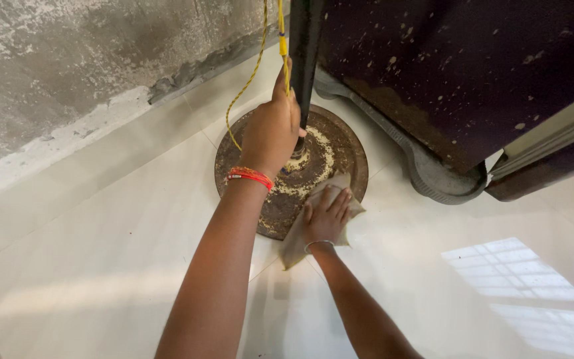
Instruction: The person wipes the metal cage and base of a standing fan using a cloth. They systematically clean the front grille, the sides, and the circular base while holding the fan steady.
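My left hand (272, 126), with a red thread band at the wrist, grips a black upright pole (304, 46) near its foot. The pole rises from a round, rusty, dust-caked metal base (340, 149) lying on the floor. My right hand (327, 216) presses flat on a beige cloth (293, 244) laid over the front edge of that base, fingers spread on the fabric. A thin yellow cord (247, 83) hangs beside the pole and loops down past my left hand.
White glossy floor tiles (101, 239) lie all around. A rough grey concrete wall (54, 60) runs along the left. A dark maroon appliance (473, 66) on a grey moulded stand (426, 169) stands right behind the base, at the upper right.
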